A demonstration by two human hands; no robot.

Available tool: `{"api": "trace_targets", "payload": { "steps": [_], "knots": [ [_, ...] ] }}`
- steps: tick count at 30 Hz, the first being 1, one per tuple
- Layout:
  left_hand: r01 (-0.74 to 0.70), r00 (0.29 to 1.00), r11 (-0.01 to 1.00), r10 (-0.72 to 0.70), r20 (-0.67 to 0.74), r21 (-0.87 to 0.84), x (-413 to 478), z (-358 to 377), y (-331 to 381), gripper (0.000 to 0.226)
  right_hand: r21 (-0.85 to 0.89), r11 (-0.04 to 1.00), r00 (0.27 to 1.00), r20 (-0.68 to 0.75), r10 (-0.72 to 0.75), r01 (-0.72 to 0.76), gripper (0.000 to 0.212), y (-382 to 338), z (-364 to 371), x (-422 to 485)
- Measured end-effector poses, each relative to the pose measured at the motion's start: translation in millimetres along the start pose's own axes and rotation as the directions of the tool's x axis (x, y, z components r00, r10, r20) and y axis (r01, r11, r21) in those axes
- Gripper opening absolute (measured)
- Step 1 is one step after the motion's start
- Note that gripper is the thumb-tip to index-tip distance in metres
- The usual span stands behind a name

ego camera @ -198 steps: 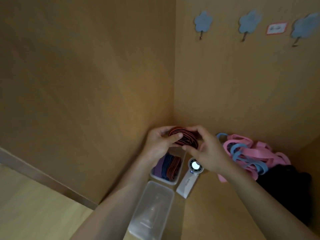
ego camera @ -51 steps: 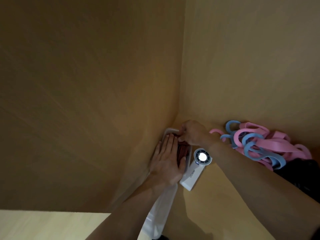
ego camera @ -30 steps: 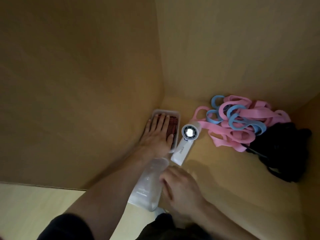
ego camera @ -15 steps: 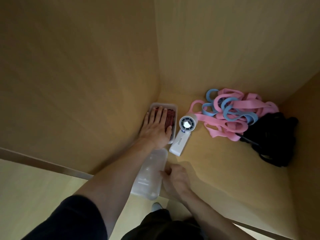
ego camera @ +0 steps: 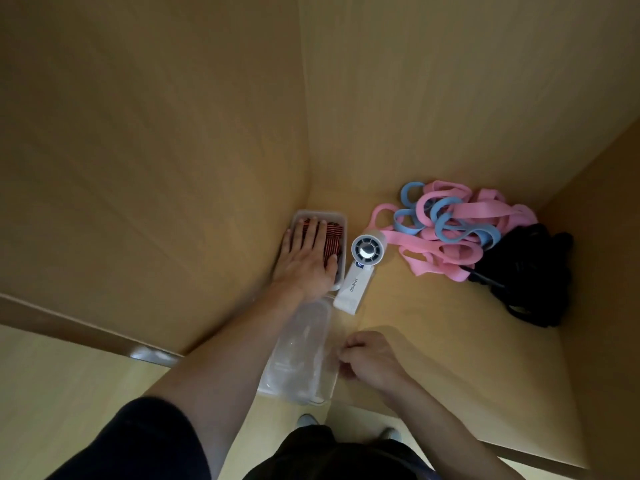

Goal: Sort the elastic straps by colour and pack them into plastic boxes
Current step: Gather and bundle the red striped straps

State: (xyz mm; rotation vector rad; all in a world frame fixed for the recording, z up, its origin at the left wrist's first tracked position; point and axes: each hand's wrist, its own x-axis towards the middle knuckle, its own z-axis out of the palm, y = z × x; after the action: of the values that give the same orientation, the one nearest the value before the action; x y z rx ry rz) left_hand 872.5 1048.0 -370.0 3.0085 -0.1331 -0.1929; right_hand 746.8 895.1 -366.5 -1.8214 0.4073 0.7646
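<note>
Far box (ego camera: 341,217): translucent, white rim, set in the corner with its long side along the left wall. Dark red striped straps (ego camera: 333,238) are folded inside it; your left hand (ego camera: 308,263) lies flat on them, fingers straight. Clear plastic piece (ego camera: 299,362), box or lid not distinguishable, lies just nearer you, in line; your right hand (ego camera: 369,363) pinches its right edge. Pink and blue straps (ego camera: 450,233): tangled heap, well to the right.
</note>
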Motion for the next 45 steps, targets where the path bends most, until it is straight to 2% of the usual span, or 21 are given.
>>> {"api": "trace_targets", "payload": {
  "steps": [4,10,12,17,22,26,29,32,35,38,40,42,45],
  "knots": [
    [0.008,1.000,1.000,-0.008,-0.003,-0.026,-1.2,-0.5,-0.2,0.075,-0.019,0.996,0.996,-0.037,-0.083,0.083,0.023,-2.9,-31.3,-15.2],
    [0.054,0.999,0.996,-0.054,0.005,-0.076,-10.0,-1.2,3.9,0.075,0.205,0.972,0.972,-0.225,-0.064,0.112,0.022,-10.6,-91.3,-0.9],
    [0.071,0.998,0.992,-0.070,0.009,-0.107,-15.7,-1.8,5.3,0.073,0.269,0.957,0.969,-0.242,-0.043,0.109,0.020,-13.6,-98.5,10.0],
    [0.086,0.996,0.975,-0.088,0.004,-0.207,-29.9,-3.3,2.6,0.065,0.330,0.940,0.988,-0.152,-0.033,0.083,0.019,-16.7,-100.5,22.5],
    [0.076,0.996,0.964,-0.085,-0.024,-0.256,-36.8,-3.2,-1.3,0.067,0.480,0.866,0.980,-0.193,-0.050,0.138,0.015,-20.9,-92.6,23.2],
    [0.054,0.978,0.864,-0.148,-0.149,-0.500,-39.9,1.3,-5.8,0.062,0.501,0.849,0.974,-0.215,-0.066,0.168,0.016,-32.6,-48.6,27.4],
    [0.074,0.970,0.800,-0.195,-0.142,-0.596,-48.1,9.7,-11.6,0.060,0.492,0.853,0.972,-0.228,-0.066,0.173,0.016,-33.7,-27.3,37.5],
    [0.080,0.990,0.868,-0.126,-0.061,-0.490,-54.2,12.4,-12.5,0.075,0.528,0.833,0.976,-0.207,-0.062,0.165,0.012,-35.8,-16.9,43.4],
    [0.121,0.989,0.868,-0.147,-0.017,-0.482,-56.6,4.0,-6.7,0.066,0.587,0.794,0.980,-0.193,-0.054,0.160,0.008,-42.6,-13.0,48.6],
    [0.181,0.982,0.940,-0.189,0.000,-0.289,-55.9,-4.8,-2.8,0.056,0.603,0.784,0.976,-0.218,-0.018,0.150,0.005,-50.6,-15.3,48.6],
    [0.186,0.982,0.955,-0.190,0.004,-0.231,-51.7,-4.8,-2.7,0.052,0.607,0.782,0.978,-0.208,-0.012,0.139,0.004,-53.4,-17.2,49.5],
    [0.207,0.978,0.948,-0.209,0.018,-0.240,-48.3,-4.2,-2.6,0.049,0.585,0.801,0.980,-0.196,-0.011,0.126,0.004,-56.2,-18.7,51.3],
    [0.247,0.959,0.918,-0.277,-0.057,-0.312,-43.7,-2.5,2.8,0.042,0.550,0.826,0.978,-0.209,-0.009,0.125,0.008,-57.7,-18.1,54.3]
  ]
}}
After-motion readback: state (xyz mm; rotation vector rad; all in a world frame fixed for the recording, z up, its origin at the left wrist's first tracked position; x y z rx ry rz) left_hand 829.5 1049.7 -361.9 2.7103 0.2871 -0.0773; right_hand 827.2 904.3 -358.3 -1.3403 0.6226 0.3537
